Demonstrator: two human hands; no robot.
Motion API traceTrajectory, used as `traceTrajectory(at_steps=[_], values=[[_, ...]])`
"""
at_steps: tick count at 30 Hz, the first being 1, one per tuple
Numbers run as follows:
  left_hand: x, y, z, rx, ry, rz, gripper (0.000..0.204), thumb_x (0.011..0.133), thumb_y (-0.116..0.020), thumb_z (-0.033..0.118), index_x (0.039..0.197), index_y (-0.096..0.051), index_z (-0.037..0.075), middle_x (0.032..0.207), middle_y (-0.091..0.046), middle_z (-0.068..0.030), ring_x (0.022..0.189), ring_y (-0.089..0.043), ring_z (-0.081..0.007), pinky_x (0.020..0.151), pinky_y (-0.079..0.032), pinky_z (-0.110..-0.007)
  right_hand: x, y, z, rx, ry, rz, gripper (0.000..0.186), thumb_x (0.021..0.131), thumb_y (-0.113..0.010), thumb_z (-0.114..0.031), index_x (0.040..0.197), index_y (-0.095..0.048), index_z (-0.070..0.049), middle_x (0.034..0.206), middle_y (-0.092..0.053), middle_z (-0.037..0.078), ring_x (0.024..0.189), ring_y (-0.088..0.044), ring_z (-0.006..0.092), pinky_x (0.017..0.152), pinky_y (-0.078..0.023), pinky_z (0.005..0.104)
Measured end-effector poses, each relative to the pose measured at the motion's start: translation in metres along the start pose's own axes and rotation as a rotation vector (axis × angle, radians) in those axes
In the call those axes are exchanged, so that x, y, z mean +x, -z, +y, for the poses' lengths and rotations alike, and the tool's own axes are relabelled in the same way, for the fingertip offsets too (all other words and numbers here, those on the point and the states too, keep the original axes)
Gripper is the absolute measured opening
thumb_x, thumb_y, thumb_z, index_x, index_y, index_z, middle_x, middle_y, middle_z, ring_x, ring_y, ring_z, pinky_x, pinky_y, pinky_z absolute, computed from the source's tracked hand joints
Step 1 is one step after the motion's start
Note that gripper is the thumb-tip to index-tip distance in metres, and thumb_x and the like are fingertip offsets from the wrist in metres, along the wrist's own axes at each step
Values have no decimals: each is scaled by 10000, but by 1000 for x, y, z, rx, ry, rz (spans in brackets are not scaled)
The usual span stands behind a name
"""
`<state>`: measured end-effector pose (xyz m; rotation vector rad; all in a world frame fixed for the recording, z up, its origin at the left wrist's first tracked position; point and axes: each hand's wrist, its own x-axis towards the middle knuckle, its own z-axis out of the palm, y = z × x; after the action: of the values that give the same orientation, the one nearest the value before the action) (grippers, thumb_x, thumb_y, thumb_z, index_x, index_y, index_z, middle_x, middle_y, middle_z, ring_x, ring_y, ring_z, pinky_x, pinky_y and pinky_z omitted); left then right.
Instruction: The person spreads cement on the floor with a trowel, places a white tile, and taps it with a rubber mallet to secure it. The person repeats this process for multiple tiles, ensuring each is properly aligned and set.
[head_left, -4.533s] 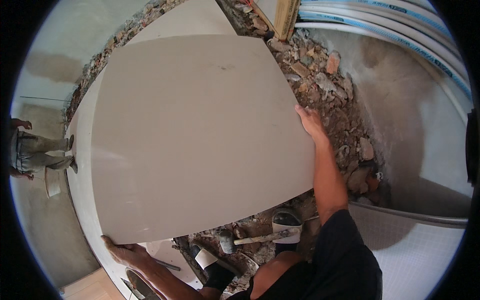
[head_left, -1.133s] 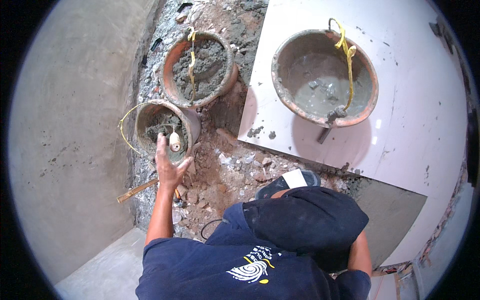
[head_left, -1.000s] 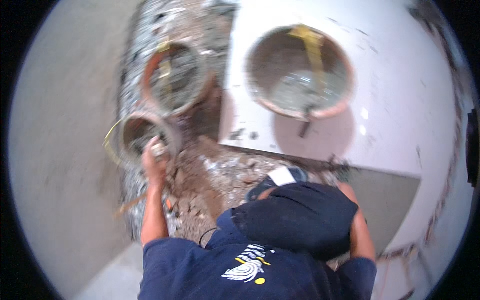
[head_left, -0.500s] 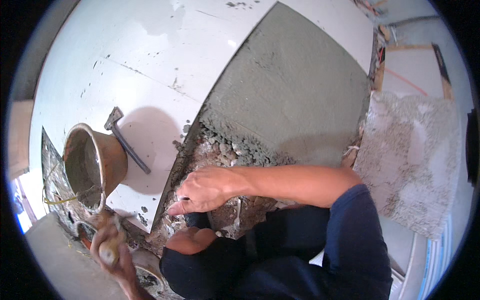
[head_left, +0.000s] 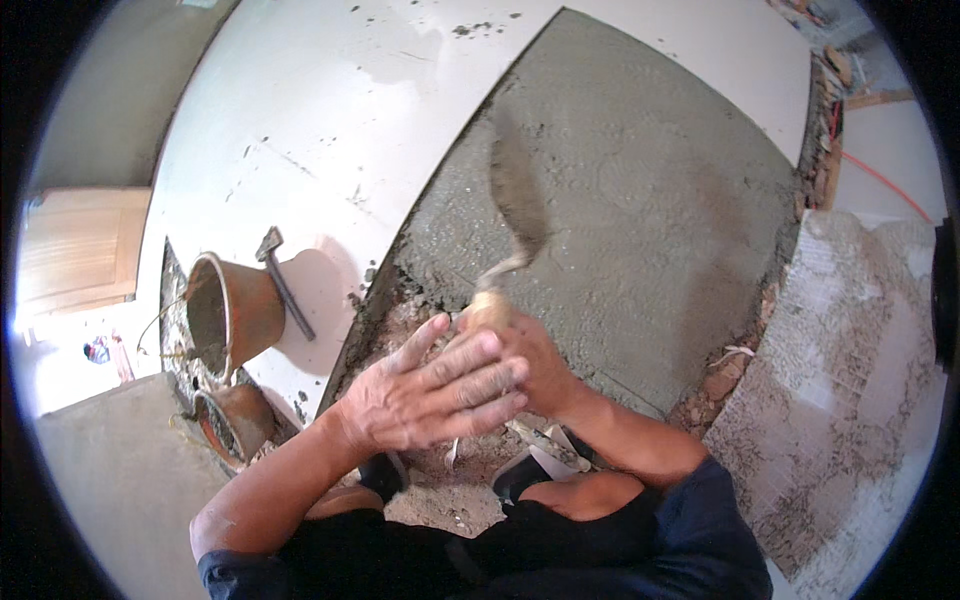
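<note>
A mortar-coated trowel (head_left: 519, 195) reaches out over the grey mortar bed (head_left: 630, 170), its blade a little smeared by motion. Around its pale wooden handle my right hand (head_left: 540, 372) is closed; part of that hand is hidden. My left hand (head_left: 432, 392) overlaps it in the picture, fingers stretched and spread, holding nothing. Whether the two hands touch, I cannot tell. Rough rubble and loose soil lie beneath my hands, between my feet and the mortar's near edge.
At left stands a mortar-stained bucket (head_left: 255, 318), with a hammer (head_left: 285, 285) lying beside it on large white tiles (head_left: 340, 130). A second, smaller bucket (head_left: 250, 415) is nearer me. On the right lies a tile slab with a mortar-smeared surface (head_left: 800, 400). A wooden panel (head_left: 85, 245) is at far left.
My left hand has come from beside the bucket, where it gripped a pale-ended handle, to the middle and opened. My right hand has lifted off the rubble and now holds the trowel.
</note>
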<state>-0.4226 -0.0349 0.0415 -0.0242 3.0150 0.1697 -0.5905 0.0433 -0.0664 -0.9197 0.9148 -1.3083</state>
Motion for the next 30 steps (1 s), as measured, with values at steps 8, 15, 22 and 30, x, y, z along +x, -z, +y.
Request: traceTrajectory(at_steps=[8, 15, 22, 30], values=[[-238, -37, -28, 66, 1101, -120, 664, 845, -694, 305, 1403, -406, 87, 1427, -447, -151, 1387, -330, -316, 1157, -194, -491, -45, 66, 20, -764, -479, 393, 335, 887, -659, -286, 1012, -597, 18, 852, -624, 73, 765, -580, 182, 714, -490, 359], [-512, -120, 51, 312, 1867, -75, 612, 939, -493, 457, 1414, -401, 82, 1488, -378, -136, 1429, -239, -299, 1149, -118, -544, 5, -88, -54, -1218, -181, -299, 345, 831, -662, -219, 1079, -549, -7, 901, -639, 190, 805, -632, 351, 738, -485, 407], [-638, -179, 141, 510, 2090, 65, 581, 939, -482, 450, 1356, -484, 45, 1483, -390, -139, 1418, -277, -285, 1140, -105, -568, 103, -356, -15, -1345, 273, -953, 422, 859, -634, -289, 1188, -526, -49, 939, -614, 195, 825, -636, 390, 714, -511, 457], [-652, -246, 201, -19, 2233, 478, 670, 953, -469, 437, 1444, -338, 0, 1513, -307, -200, 1444, -191, -343, 1132, -77, -596, 163, -612, 85, -1782, 665, -1000, 250, 884, -603, -260, 1051, -628, -76, 859, -667, 163, 811, -680, 319, 674, -550, 434]])
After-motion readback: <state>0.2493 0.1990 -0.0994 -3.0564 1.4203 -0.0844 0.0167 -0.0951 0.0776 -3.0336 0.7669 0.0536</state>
